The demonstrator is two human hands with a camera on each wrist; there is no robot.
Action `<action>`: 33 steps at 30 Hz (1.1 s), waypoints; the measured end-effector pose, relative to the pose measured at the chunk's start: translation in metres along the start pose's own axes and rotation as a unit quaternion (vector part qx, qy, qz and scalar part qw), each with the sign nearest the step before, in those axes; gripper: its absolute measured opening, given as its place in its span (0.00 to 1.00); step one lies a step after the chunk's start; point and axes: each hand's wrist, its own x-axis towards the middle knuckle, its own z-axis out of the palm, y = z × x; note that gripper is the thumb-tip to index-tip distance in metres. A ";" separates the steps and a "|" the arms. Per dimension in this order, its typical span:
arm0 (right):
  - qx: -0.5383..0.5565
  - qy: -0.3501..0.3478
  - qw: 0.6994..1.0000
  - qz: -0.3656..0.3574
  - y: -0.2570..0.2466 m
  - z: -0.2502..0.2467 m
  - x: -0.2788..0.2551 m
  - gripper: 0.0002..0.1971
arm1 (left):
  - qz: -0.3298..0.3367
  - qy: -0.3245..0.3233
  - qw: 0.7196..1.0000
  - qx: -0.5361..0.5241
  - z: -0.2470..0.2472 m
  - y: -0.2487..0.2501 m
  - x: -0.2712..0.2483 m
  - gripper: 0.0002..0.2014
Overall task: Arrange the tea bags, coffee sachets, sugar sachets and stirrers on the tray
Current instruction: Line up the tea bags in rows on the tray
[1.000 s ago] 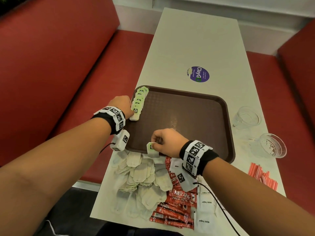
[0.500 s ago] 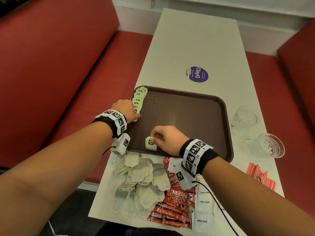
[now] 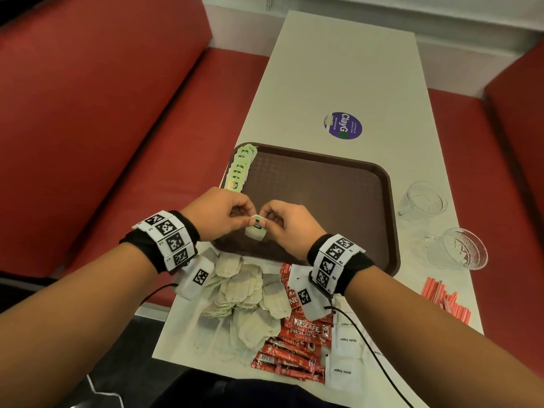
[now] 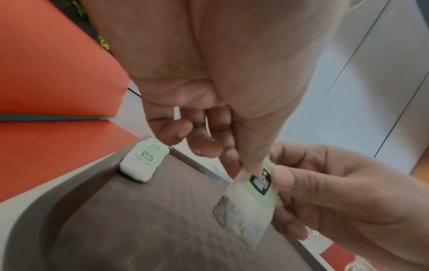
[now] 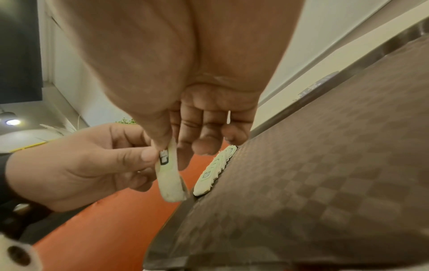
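Both hands meet over the near left part of the brown tray (image 3: 368, 178). Between them hangs one tea bag (image 3: 256, 229) with a green and black tag. My left hand (image 3: 219, 214) pinches its top at the tag, and my right hand (image 3: 287, 222) pinches the same end from the other side. The left wrist view shows the tea bag (image 4: 249, 203) dangling just above the tray floor (image 4: 139, 220). A row of several tea bags (image 3: 240, 169) lies along the tray's left edge. In the right wrist view the held tea bag (image 5: 170, 176) hangs beside that row (image 5: 214, 170).
Loose tea bags (image 3: 250, 301), red coffee sachets (image 3: 294, 343) and white sugar sachets (image 3: 344, 360) are heaped on the table's near end. Red stirrers (image 3: 444, 301) lie at the right edge. Two glass cups (image 3: 424, 198) (image 3: 459, 251) stand right of the tray. Red benches flank the table.
My right hand lifted a tea bag from the pile over the tray. My left hand left the row of tea bags and came across to pinch the same bag.
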 end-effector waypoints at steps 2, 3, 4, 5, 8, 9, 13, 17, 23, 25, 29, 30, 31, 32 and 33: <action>0.016 -0.012 1.000 0.012 0.002 0.000 -0.007 0.16 | -0.007 0.033 0.999 0.001 0.001 -0.003 -0.001 0.02; 0.026 -0.029 0.999 0.021 0.003 -0.001 -0.012 0.20 | -0.018 0.050 0.999 0.001 0.000 -0.007 0.000 0.02; 0.025 -0.053 0.998 0.027 0.004 -0.001 -0.018 0.22 | -0.033 0.066 0.997 0.004 -0.001 -0.011 0.001 0.02; 0.009 -0.083 0.996 0.027 0.006 -0.001 -0.024 0.22 | -0.052 0.079 0.996 0.008 -0.002 -0.016 0.002 0.02; -0.077 -0.180 0.981 0.011 0.008 0.000 -0.044 0.19 | -0.112 0.103 0.988 0.025 -0.005 -0.030 0.006 0.01; -0.102 -0.206 0.973 0.010 0.007 0.001 -0.050 0.20 | -0.131 0.106 0.985 0.033 -0.005 -0.036 0.008 0.01; -0.186 -0.275 0.943 -0.001 0.004 0.008 -0.070 0.28 | -0.178 0.104 0.978 0.029 -0.005 -0.056 0.019 0.03; -0.197 -0.261 0.945 -0.024 0.004 0.013 -0.081 0.21 | -0.194 0.112 0.974 0.029 -0.005 -0.062 0.031 0.04; -0.142 -0.228 0.963 -0.002 0.006 0.005 -0.076 0.06 | -0.203 0.150 0.966 0.058 -0.008 -0.060 0.056 0.03; -0.125 -0.210 0.970 0.006 0.005 0.000 -0.074 0.06 | -0.204 0.146 0.965 0.075 -0.010 -0.058 0.063 0.02; -0.099 -0.164 0.981 0.013 0.003 -0.005 -0.070 0.06 | -0.224 0.135 0.960 0.098 -0.011 -0.054 0.070 0.04; -0.092 -0.152 0.984 0.014 0.002 -0.005 -0.068 0.06 | -0.227 0.141 0.957 0.109 -0.011 -0.051 0.070 0.04; -0.083 -0.141 0.986 0.016 0.003 -0.005 -0.066 0.06 | -0.225 0.150 0.955 0.122 -0.011 -0.049 0.071 0.04; -0.072 -0.131 0.989 0.020 0.003 -0.005 -0.064 0.06 | -0.219 0.155 0.954 0.134 -0.010 -0.047 0.071 0.04; -0.062 -0.122 0.990 0.023 0.004 -0.005 -0.062 0.06 | -0.212 0.151 0.955 0.144 -0.008 -0.044 0.072 0.06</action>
